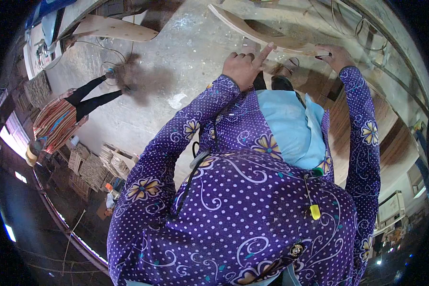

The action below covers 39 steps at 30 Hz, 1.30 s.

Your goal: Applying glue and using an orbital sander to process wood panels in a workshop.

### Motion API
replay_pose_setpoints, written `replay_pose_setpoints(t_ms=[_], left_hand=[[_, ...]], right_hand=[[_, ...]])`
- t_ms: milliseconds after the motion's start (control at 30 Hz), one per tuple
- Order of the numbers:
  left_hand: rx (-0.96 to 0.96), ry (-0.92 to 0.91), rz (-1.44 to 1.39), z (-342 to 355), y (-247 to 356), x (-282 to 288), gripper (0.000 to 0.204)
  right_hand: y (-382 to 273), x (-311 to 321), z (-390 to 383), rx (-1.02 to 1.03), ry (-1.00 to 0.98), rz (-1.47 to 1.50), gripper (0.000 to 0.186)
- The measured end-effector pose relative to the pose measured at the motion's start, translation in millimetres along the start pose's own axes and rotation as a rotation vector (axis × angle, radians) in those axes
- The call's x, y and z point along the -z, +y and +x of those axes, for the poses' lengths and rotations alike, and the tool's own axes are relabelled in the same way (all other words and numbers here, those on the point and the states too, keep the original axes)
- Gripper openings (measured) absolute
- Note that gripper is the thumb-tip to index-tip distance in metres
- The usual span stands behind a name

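A long curved wooden board [252, 34], pale along its edge, lies beyond my hands. My left hand [243, 69] is at the board's near edge, one finger stretched toward it and the others bent; nothing shows in its grasp. Whether that fingertip touches the wood I cannot tell. At the board's right end, my right hand [339, 58] is closed around a slim dark pen-like thing [323, 56], its fingertips against or just by the wood. Both forearms wear purple patterned sleeves.
My sandalled foot [292, 64] is below the board. Another curved wooden piece [114, 28] is at upper left, near a cable [124, 58] on the floor. A person in a striped top [57, 117] stands at left beside stacked wood [88, 167]. Brown wooden panels [350, 124] are at right.
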<state>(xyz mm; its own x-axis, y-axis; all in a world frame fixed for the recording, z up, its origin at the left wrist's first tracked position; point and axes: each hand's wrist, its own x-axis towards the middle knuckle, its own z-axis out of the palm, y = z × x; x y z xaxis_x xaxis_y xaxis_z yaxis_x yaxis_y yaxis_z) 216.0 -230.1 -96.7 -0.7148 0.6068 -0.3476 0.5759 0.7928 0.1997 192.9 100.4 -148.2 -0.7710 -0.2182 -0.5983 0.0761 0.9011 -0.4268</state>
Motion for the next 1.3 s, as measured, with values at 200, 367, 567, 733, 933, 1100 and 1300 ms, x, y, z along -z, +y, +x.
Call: replay_pose_setpoints(t_ms=[200, 367, 567, 733, 933, 1100, 1300], left_hand=[[-0.014, 0.072, -0.081, -3, 2, 6, 0.079], [0.032, -0.115, -0.051, 0, 6, 7, 0.077], [0.051, 0.104, -0.064, -6, 2, 3, 0.078], [0.048, 0.049, -0.014, -2, -1, 3, 0.079], [0.030, -0.026, 0.001, 4, 3, -1, 0.083], [0.032, -0.007, 0.015, -2, 5, 0, 0.084], [0.027, -0.186, -0.040, -11, 12, 13, 0.084]], right_hand=[[5, -3, 2, 0.011, 0.008, -0.001, 0.039], [10, -3, 4, 0.046, 0.012, 0.006, 0.036], [-4, 7, -1, 0.042, -0.030, -0.039, 0.038], [8, -5, 0, 0.019, 0.060, -0.098, 0.035], [-4, 5, 0, 0.124, 0.004, -0.005, 0.036], [-8, 6, -4, 0.031, -0.013, -0.037, 0.038], [11, -7, -7, 0.031, 0.097, -0.033, 0.040]])
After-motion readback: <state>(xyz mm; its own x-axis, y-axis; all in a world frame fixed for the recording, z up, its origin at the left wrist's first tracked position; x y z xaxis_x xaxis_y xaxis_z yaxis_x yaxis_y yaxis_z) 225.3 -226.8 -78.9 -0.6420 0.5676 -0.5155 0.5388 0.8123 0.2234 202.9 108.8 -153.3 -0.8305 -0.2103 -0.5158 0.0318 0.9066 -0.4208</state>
